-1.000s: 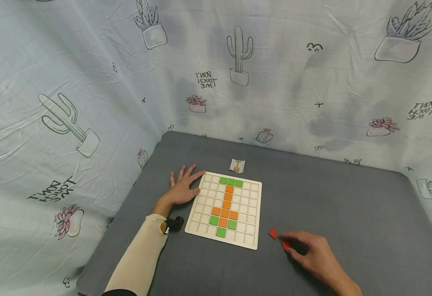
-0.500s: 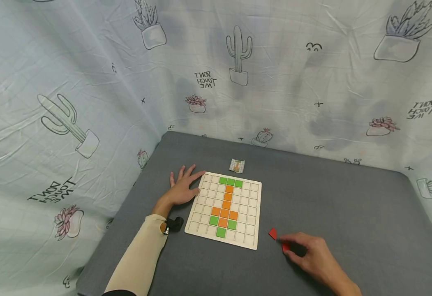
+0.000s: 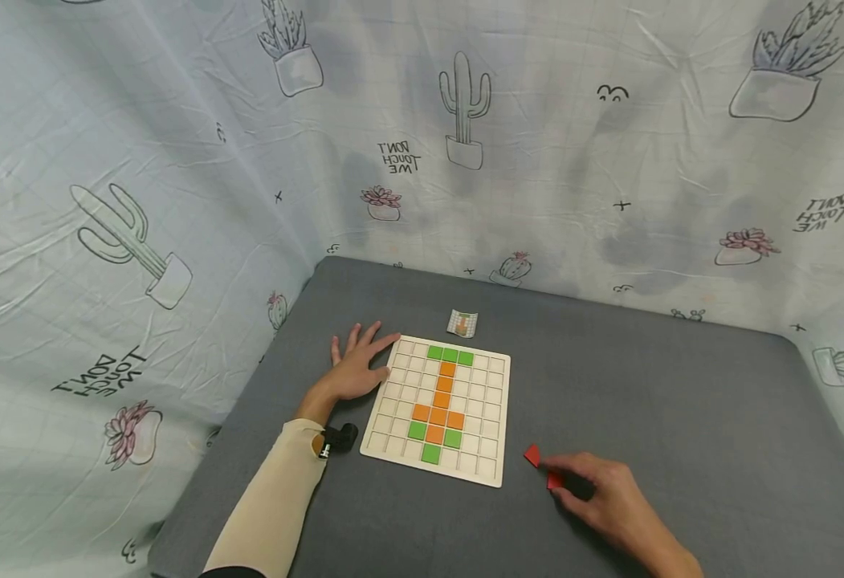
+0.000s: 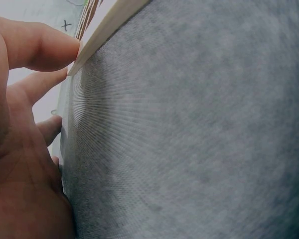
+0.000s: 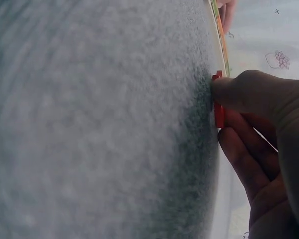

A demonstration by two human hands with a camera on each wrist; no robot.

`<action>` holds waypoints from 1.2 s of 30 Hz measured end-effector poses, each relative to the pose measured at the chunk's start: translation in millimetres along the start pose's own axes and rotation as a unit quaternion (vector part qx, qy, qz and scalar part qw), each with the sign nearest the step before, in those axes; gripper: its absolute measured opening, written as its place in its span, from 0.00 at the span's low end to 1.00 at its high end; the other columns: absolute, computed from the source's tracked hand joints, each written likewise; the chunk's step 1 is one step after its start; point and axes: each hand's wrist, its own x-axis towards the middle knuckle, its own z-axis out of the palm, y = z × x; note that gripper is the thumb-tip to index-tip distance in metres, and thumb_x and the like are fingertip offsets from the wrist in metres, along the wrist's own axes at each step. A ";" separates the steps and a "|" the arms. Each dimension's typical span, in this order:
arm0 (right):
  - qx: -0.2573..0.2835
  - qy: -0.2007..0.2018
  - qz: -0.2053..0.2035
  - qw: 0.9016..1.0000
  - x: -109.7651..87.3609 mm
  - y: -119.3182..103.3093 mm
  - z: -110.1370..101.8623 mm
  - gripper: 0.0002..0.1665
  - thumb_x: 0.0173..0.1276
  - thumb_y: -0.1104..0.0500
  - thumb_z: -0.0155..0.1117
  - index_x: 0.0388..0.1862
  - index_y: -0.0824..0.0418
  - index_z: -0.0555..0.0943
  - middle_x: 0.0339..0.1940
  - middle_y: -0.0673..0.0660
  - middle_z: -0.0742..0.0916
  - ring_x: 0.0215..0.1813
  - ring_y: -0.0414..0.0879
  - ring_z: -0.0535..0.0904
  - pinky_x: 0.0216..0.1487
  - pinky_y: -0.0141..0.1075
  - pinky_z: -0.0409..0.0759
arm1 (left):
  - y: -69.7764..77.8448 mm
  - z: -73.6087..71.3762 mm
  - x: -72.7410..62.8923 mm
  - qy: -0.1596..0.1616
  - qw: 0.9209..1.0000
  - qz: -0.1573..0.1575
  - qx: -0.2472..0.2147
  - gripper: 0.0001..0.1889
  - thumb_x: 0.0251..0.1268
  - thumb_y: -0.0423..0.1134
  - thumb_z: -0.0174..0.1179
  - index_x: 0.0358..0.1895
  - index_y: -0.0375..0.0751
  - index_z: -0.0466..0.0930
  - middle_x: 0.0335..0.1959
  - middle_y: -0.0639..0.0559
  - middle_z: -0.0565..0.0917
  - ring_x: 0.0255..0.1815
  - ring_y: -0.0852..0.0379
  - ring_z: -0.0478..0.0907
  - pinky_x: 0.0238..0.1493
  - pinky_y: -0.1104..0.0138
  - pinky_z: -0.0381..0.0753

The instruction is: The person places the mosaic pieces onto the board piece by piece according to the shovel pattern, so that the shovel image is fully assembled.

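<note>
A pale square board (image 3: 490, 417) with a raised grid holds green tiles (image 3: 431, 454) and orange tiles (image 3: 442, 400) in some of its cells. My left hand (image 3: 352, 374) lies beside its left side, fingers spread, with the index fingertip and thumb touching the edge. To the right of the board, my right hand (image 3: 605, 494) has its thumb and index finger around a red tile (image 3: 554, 479) at the tabletop. In the right wrist view the thumb covers part of that red tile (image 5: 219, 115). Another red tile (image 3: 532, 455) lies just left of the index fingertip.
A small printed card (image 3: 462, 323) with a grid picture lies behind the board. Dark grey cloth covers the table (image 3: 646, 385). Patterned curtains (image 3: 552, 160) stand along the back and left sides.
My right hand has shifted slightly left, and the red tile between its fingers moved with it, closer to the other red tile. The left hand and board stay in place.
</note>
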 end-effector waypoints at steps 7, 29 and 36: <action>0.002 0.010 -0.004 1.000 7.0 -4.9 -3.0 0.32 0.46 0.74 0.88 0.51 0.51 0.94 0.43 0.41 0.94 0.43 0.34 0.91 0.51 0.16 0.80 | -3.0 1.8 0.3 0.010 1.000 0.005 -0.011 0.36 0.78 0.39 0.58 0.87 0.54 0.65 0.93 0.40 0.47 0.93 0.31 0.30 0.81 0.28 0.17; 0.051 -0.027 -0.018 0.998 75.3 -58.4 29.6 0.22 0.58 0.68 0.86 0.51 0.56 0.93 0.42 0.43 0.94 0.41 0.34 0.89 0.42 0.41 0.91 | -1.4 1.1 0.8 0.003 1.000 0.009 -0.013 0.35 0.79 0.39 0.57 0.87 0.52 0.65 0.93 0.39 0.47 0.93 0.29 0.30 0.81 0.27 0.17; 0.075 -0.030 -0.028 0.996 85.8 -64.7 42.2 0.21 0.58 0.71 0.84 0.51 0.59 0.94 0.43 0.46 0.95 0.43 0.37 0.91 0.45 0.42 0.92 | -2.6 0.7 0.9 0.003 1.000 0.001 -0.008 0.36 0.79 0.39 0.56 0.88 0.54 0.64 0.93 0.41 0.46 0.93 0.32 0.28 0.81 0.29 0.16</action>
